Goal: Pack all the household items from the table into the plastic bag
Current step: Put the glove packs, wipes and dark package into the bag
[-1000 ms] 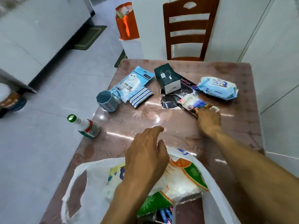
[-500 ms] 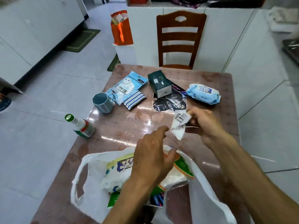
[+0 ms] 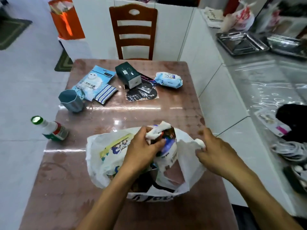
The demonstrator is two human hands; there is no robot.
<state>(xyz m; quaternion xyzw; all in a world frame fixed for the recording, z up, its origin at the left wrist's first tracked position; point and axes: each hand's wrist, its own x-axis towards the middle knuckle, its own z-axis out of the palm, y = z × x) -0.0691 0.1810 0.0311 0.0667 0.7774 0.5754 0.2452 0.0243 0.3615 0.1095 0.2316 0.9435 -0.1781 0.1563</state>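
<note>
left hand gripped small white packet, pushing it into white plastic bag; right hand pinched bag rim open; next likely blue wipes pack

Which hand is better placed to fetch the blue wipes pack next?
Right, probably. The wipes pack lies far right on the table; the right hand only pinches the plastic bag, while the left hand is pushing a packet in.
</note>
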